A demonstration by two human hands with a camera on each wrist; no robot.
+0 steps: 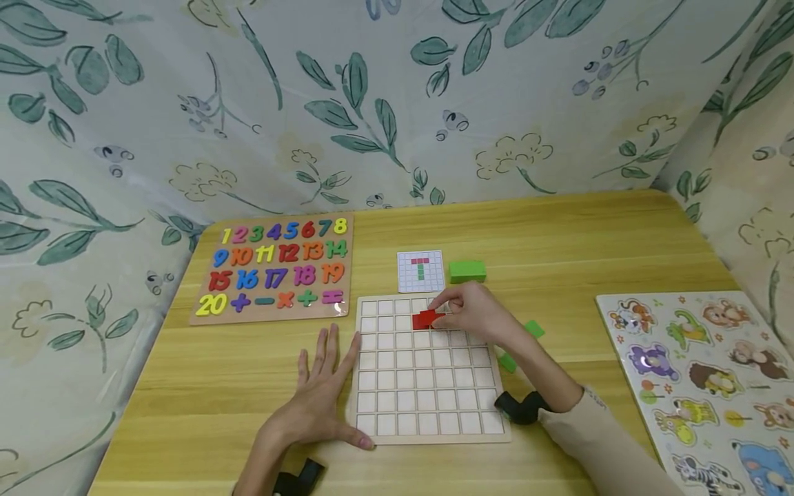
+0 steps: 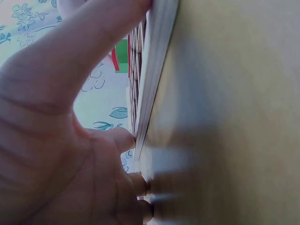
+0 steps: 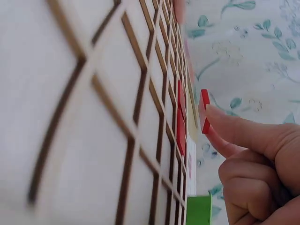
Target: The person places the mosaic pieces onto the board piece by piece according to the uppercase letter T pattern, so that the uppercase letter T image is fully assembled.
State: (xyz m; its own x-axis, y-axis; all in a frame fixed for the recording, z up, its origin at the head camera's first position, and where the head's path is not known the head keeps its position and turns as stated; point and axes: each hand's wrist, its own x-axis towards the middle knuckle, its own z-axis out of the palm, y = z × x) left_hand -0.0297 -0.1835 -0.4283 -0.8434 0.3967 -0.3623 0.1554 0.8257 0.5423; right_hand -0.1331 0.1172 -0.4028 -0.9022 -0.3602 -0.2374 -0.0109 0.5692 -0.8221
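Observation:
A wooden grid board (image 1: 404,399) with white squares lies on the table. My right hand (image 1: 474,313) is over its upper part, pinching a red square tile (image 3: 204,111) between thumb and finger, slightly above the board. Red tiles (image 3: 181,126) lie in grid cells beneath it; in the head view the held tile partly overlaps them. My left hand (image 1: 316,399) is spread at the board's left side, its thumb at the lower left corner. In the left wrist view, the thumb and a fingertip touch the board's edge (image 2: 157,61).
Beyond the board lie a pattern card (image 1: 406,282) with a pink and green T and a green block stack (image 1: 467,271). Loose green tiles (image 1: 507,362) lie right of the board. A number puzzle (image 1: 273,269) is at left, an animal puzzle (image 1: 701,365) at right.

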